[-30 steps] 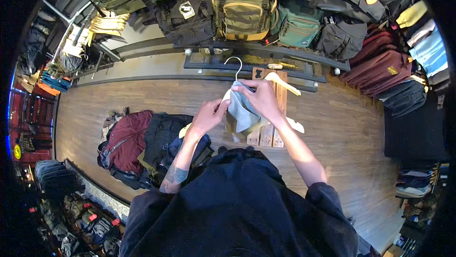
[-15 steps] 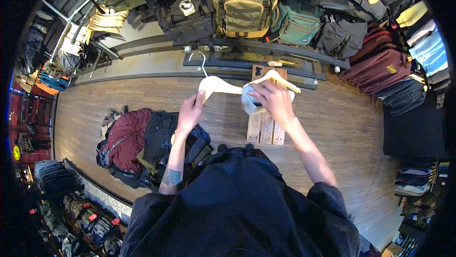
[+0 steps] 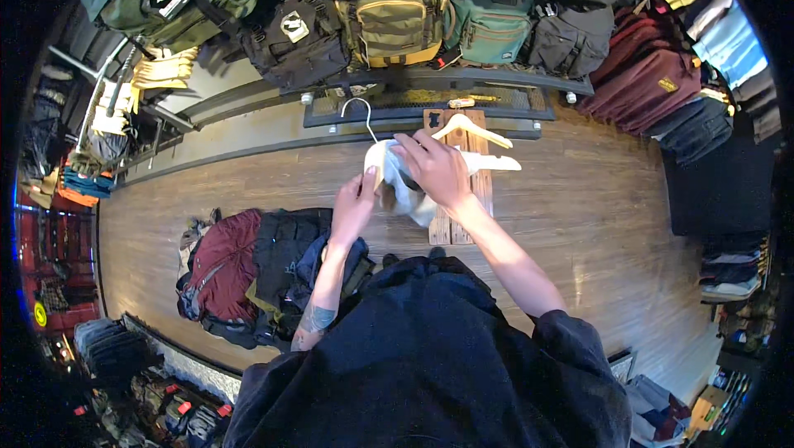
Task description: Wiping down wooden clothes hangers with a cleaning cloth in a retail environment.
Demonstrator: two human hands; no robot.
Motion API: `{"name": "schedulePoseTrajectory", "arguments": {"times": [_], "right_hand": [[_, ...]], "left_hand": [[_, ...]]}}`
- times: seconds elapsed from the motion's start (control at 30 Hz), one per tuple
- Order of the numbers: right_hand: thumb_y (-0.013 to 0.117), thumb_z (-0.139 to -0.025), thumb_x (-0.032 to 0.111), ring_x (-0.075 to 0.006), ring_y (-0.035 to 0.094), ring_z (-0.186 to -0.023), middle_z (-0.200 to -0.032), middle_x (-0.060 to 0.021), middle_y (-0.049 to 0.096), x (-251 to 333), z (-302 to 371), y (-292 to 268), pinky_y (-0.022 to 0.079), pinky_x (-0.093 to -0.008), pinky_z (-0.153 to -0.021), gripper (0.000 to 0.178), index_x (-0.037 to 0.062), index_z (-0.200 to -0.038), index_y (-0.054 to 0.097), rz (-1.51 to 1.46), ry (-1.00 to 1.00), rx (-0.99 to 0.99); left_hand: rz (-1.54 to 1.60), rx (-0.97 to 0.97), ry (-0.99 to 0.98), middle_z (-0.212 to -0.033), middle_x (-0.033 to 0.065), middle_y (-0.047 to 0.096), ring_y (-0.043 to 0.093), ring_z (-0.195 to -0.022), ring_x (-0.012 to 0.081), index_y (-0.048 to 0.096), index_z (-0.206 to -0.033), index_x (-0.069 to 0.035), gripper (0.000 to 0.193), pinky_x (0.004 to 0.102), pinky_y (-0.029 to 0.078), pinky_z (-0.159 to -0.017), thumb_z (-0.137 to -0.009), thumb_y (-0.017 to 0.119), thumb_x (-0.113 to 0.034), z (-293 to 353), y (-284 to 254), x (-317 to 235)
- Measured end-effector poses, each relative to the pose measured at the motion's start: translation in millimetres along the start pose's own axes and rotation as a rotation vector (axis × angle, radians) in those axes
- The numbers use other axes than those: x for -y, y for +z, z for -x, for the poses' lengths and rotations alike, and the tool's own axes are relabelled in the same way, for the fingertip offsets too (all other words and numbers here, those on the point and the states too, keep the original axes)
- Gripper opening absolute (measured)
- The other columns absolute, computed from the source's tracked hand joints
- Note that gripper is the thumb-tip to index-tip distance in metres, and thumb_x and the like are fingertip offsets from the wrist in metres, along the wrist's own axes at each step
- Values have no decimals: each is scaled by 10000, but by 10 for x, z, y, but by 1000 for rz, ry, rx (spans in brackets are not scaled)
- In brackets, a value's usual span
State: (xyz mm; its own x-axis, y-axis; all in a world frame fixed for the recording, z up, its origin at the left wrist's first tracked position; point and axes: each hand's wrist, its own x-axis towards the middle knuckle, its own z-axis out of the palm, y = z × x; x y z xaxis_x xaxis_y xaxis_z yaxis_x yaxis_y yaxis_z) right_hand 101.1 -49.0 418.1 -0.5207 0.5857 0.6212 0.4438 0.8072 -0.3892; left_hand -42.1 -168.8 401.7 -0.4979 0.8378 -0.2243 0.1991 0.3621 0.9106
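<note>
- Gripping a pale wooden hanger (image 3: 375, 168) between thumb and fingers of the left hand (image 3: 353, 205), just off the view's centre towards nine o'clock.
- Clasping a grey-blue cloth (image 3: 402, 193) under the bent fingers of the right hand (image 3: 438, 171), between one and two o'clock from centre.
- Keeping cloth and hanger together at the view's centre, up off the floor (image 3: 571, 208); too blurred to tell whether wrapped fully round the wood.
- Aiming the metal hook (image 3: 365, 113) of the held hanger up towards eleven, and its far arm out past the right hand between two and three.
- Standing over a slatted wooden surface (image 3: 460, 230) towards three, and over a second pale hanger (image 3: 475, 129) lying across it between one and two.
- Having a clothes pile on the floor at eight, with a maroon jacket (image 3: 229, 264) beside a black garment (image 3: 284, 243).
- Facing backpacks (image 3: 393, 26) at twelve, hung maroon garments (image 3: 653, 88) at two and rail-hung pale hangers (image 3: 165, 70) at ten.
- Wearing a black top (image 3: 413, 349), at six.
</note>
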Motion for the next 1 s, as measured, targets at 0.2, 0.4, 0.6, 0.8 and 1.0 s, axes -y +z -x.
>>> {"name": "schedulePoseTrajectory", "arguments": {"times": [0.2,0.4,0.6,0.8,1.0], "right_hand": [[691,-894,360,-282,665,-612,-786,-56,637,-280,132,-138,528,-385,-530,263,98,-869,693,84,-50,124],[653,-922,366,-306,674,-625,-702,-113,664,-716,375,-354,523,-404,-535,314,70,-825,692,162,-9,159],[607,-949,299,-287,659,-558,-699,-103,674,-546,257,-235,514,-416,-503,298,70,-774,683,198,34,103],[606,-930,382,-230,667,-702,-830,-48,652,-115,141,145,520,-369,-593,326,93,-1068,665,238,25,113],[644,-834,445,-155,577,-963,-1186,1,647,-219,354,87,417,-319,-779,685,166,-1443,505,375,-210,183]], "left_hand": [[7,-63,6,-637,-30,487,433,-595,66,636,-796,-24,550,252,329,-539,-1021,505,-509,-117,-226,177],[-99,-22,-26,-641,-20,460,426,-617,103,600,-773,-25,592,282,338,-580,-1037,437,-529,-172,-324,216],[-164,2,4,-644,156,573,577,-660,254,631,-836,42,636,390,449,-672,-1035,404,-519,-178,-201,159],[-168,-28,87,-629,27,482,453,-624,138,594,-775,30,619,330,376,-592,-1048,427,-500,-58,104,-13],[47,47,-142,-631,-39,468,401,-544,73,621,-863,-90,551,243,294,-496,-1017,441,-587,-87,-143,254]]}}
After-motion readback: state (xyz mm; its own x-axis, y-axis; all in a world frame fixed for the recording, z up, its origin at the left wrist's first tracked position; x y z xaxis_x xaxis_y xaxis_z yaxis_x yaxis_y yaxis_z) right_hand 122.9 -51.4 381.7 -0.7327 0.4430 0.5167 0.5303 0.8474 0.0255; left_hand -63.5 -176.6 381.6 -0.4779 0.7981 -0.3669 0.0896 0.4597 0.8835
